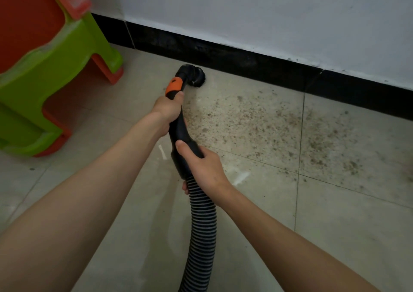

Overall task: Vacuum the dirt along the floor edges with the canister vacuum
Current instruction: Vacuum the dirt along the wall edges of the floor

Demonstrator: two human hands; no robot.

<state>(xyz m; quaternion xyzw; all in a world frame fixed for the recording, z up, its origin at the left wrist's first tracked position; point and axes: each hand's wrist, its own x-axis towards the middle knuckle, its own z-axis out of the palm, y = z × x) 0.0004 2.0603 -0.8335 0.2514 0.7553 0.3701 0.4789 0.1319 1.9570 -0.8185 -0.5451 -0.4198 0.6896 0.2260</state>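
A black vacuum handle with an orange slider ends in a round black brush nozzle. The nozzle sits on the tiled floor beside the black skirting board. My left hand grips the handle just below the orange part. My right hand grips the lower end where the ribbed grey-black hose joins. Brown dirt is scattered over the tiles to the right of the nozzle, along the skirting. The canister itself is out of view.
A green and orange plastic stool stands at the left, near the wall. The white wall runs diagonally from upper left to right. White scuff marks lie on the tile by the hose.
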